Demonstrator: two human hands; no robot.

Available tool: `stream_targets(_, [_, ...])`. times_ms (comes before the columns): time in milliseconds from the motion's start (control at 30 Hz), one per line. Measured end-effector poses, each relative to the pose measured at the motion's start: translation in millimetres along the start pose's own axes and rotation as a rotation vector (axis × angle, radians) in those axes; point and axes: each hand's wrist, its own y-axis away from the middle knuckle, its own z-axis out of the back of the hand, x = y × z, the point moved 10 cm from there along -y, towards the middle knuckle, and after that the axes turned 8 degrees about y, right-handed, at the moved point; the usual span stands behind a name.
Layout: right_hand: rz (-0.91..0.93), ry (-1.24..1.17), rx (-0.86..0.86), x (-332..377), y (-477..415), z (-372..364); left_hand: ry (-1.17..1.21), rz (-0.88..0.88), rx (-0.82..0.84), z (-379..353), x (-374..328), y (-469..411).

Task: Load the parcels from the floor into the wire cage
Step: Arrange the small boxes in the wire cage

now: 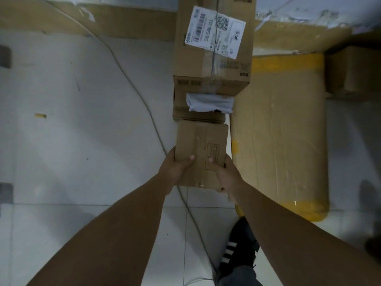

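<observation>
- A thin grey cable point(132, 79) is seen trailing across the white tiled floor point(72, 120) from the upper left towards the lower centre, passing under the arms and close to the black shoe with white stripes point(239, 248); a trip could be caused by it if a step is taken without looking down.
- The left hand point(174, 169) is clamped on the near left edge of the small brown cardboard parcel point(201, 145), thumb on top and fingers underneath.
- Only the near end of the parcel is held, so the far end could dip and the parcel could slip out if it is swung quickly.
- The right hand point(226, 174) grips the near right corner in the same manner, thumb on top.
- The stacked cardboard boxes point(195, 58) just beyond the parcel, in the upper centre, could be knocked if it is pushed forward.
- The wire cage is not in view, so a turn is judged necessary, with the large flat cardboard parcel with yellow tape point(278, 131) lying close at the right.
- The parcel sits in the centre of the frame. It is flat and rectangular, sealed with clear tape, slightly dented, with a printed rectangular outline on top.
</observation>
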Motion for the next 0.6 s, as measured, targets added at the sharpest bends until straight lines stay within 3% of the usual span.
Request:
stream_targets(267, [0.028, 0.035, 0.013, 35.9, 90.4, -16.6, -0.037, -0.06, -0.019, 40.0, -35.6, 86.0])
stream_targets(600, [0.199, -0.004, 0.084, 183.7, 261.7, -42.7, -0.003, -0.232, -0.124, 127.1, -162.1, 255.4])
